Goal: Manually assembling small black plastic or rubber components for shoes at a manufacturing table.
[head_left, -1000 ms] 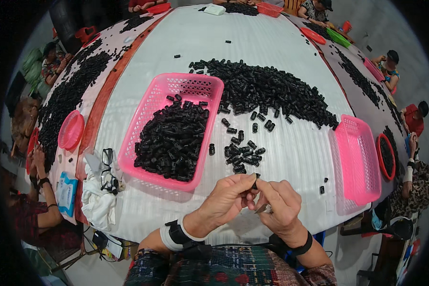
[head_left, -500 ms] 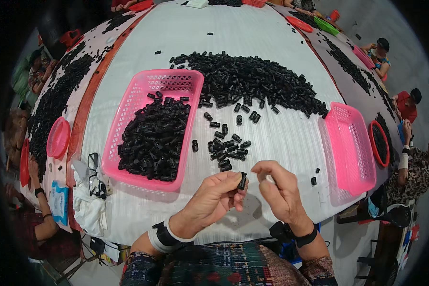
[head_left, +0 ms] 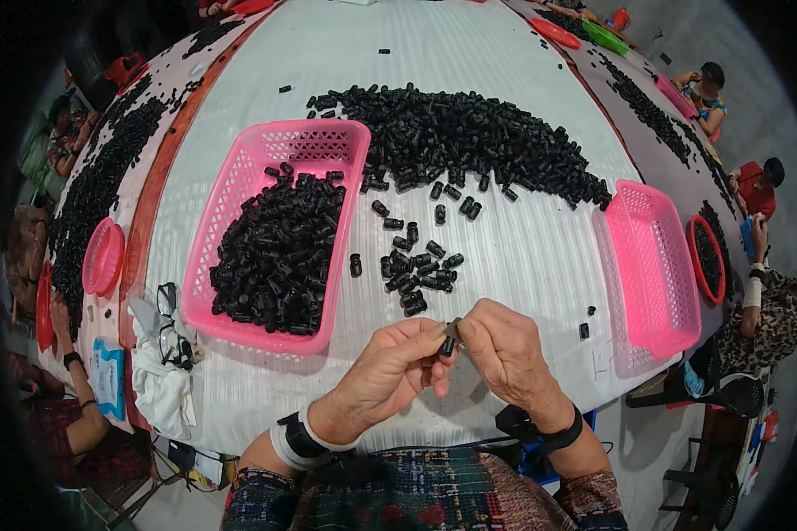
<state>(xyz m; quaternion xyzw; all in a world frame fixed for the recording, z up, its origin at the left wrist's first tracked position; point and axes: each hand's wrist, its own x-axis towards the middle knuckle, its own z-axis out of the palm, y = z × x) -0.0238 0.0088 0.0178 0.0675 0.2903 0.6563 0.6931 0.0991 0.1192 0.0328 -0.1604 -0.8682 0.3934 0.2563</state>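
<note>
My left hand point(head_left: 393, 365) and my right hand point(head_left: 506, 350) meet over the near edge of the white table point(head_left: 505, 265). Between their fingertips they pinch one small black plastic piece point(head_left: 449, 342), held upright. Just beyond the hands lies a small cluster of the same black pieces point(head_left: 416, 270). A long heap of black pieces point(head_left: 469, 142) stretches across the table's middle. To the left, a pink basket point(head_left: 239, 181) is more than half full of black pieces.
An empty pink basket point(head_left: 651, 265) sits at the right. A pair of glasses on a white cloth point(head_left: 164, 354) lies by the near left edge. Red round trays point(head_left: 102, 257) and other people sit around the table's rim.
The hands have stayed together at the near edge, still working one black piece between the fingertips. The view has shifted slightly nearer the table.
</note>
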